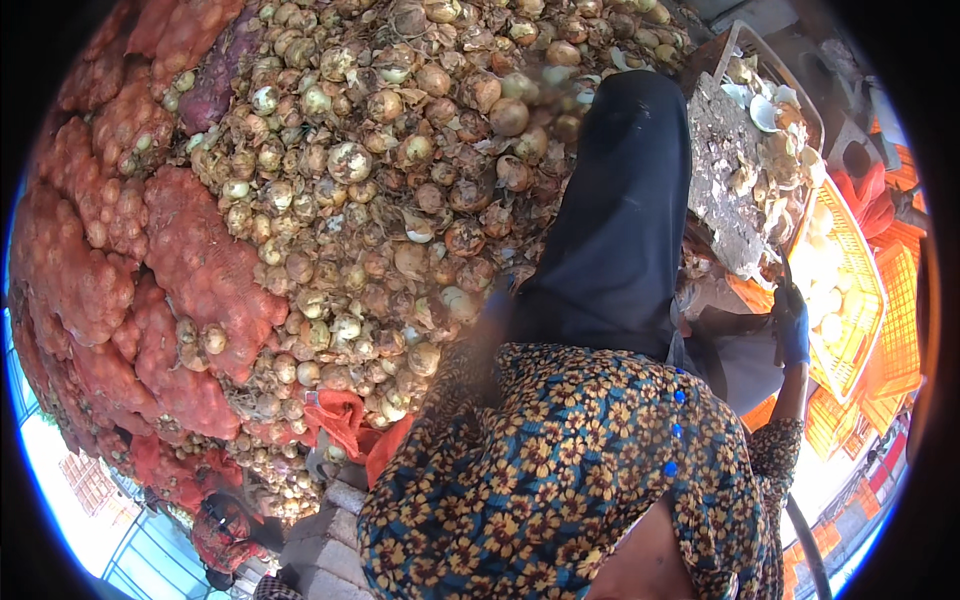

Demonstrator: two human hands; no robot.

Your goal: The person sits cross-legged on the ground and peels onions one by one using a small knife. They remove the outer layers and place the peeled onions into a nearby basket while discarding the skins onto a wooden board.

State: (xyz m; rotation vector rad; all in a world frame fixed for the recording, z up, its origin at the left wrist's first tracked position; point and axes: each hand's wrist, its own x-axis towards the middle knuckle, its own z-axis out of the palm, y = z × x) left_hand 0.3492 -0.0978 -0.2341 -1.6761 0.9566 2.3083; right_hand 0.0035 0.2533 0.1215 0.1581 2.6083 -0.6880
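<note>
My right hand (792, 322), in a dark and blue glove, is closed around a knife (785, 268) whose narrow blade points away from me. It is beside an orange plastic crate (862, 356) holding pale peeled onions (831, 289). My left hand (495, 311) is a blue motion blur at the near edge of a large heap of unpeeled onions (420, 150). Whether it grips anything is unclear. Beyond my right hand lies a worn, dirty board (712, 180) with onion scraps (780, 176) along its far side.
Red mesh sacks of onions (206, 262) are piled on the left. Orange mesh cloth (337, 420) lies near my left side. More orange crates (896, 300) stand at right. Another person (221, 529) is low at the left, by grey paving blocks (337, 536).
</note>
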